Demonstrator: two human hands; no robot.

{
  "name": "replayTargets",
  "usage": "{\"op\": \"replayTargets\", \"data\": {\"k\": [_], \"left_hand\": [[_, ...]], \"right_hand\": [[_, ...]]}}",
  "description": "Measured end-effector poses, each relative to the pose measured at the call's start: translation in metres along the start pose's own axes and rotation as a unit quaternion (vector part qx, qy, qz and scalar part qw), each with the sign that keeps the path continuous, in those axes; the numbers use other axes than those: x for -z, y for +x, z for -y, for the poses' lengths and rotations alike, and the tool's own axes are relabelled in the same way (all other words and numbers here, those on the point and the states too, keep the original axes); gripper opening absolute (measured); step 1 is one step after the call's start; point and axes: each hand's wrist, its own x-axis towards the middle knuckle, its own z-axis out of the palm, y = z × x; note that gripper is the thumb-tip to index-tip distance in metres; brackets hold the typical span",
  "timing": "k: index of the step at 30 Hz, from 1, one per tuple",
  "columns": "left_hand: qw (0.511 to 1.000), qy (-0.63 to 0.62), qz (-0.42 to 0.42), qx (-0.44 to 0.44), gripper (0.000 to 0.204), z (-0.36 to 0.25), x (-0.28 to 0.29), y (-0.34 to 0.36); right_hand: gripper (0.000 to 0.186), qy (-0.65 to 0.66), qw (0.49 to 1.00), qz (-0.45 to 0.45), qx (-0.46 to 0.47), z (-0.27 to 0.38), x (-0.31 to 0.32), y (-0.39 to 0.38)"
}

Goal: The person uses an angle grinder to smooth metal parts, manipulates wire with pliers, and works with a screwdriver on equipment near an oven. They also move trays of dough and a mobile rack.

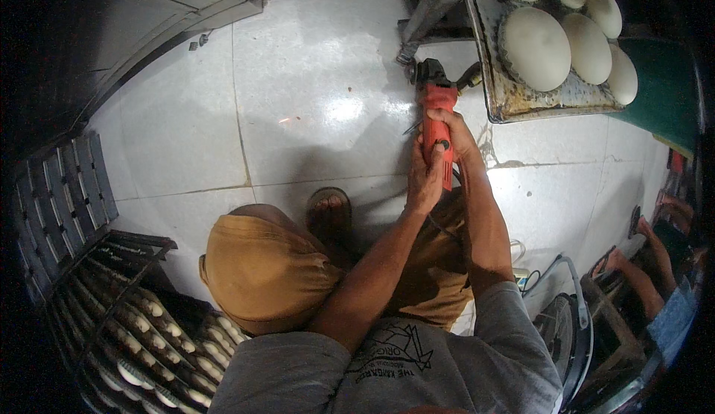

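Both my hands hold a red and black angle grinder (439, 97) out in front of me over the pale tiled floor (298, 116). My right hand (454, 131) is wrapped round its body, and my left hand (428, 168) grips the rear part just below, thumb near a black button. The grinder's head is close beside the lower end of a dark metal frame leg (417, 23); whether they touch I cannot tell. A cord trails back from the tool toward my right leg.
A worn tray (510, 105) with several white domed pieces is at top right. A rack of trays (141, 324) stands lower left, a slatted panel (63, 190) far left, a dark cabinet (126, 34) upper left. A fan (555, 324) and other people's limbs (648, 265) are at right.
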Motion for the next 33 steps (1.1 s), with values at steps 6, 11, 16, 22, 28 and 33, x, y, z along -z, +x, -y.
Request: {"op": "replayTargets", "data": {"k": [6, 11, 16, 22, 28, 33], "left_hand": [[0.999, -0.028, -0.015, -0.028, 0.059, 0.002, -0.011, 0.000], [0.997, -0.018, -0.017, -0.068, 0.062, -0.007, -0.011, 0.000], [1.000, -0.023, 0.000, -0.009, 0.065, -0.011, -0.007, -0.005], [1.000, -0.009, -0.004, 0.004, 0.067, -0.011, -0.006, -0.004], [0.999, -0.018, -0.002, -0.035, 0.062, -0.003, -0.006, -0.001], [1.000, 0.007, -0.003, -0.003, 0.061, -0.010, -0.006, -0.005]], "right_hand": [[0.033, -0.021, 1.000, 0.014, -0.010, 0.006, 0.006, -0.002], [0.033, -0.025, 0.998, 0.044, -0.023, 0.017, 0.002, -0.009], [0.033, -0.012, 1.000, 0.010, -0.005, 0.006, 0.004, -0.002], [0.031, -0.002, 1.000, 0.015, -0.008, 0.005, 0.004, -0.002], [0.029, -0.015, 1.000, 0.003, -0.008, 0.005, 0.001, -0.003], [0.031, -0.003, 1.000, 0.012, -0.016, 0.001, 0.007, 0.003]]}}
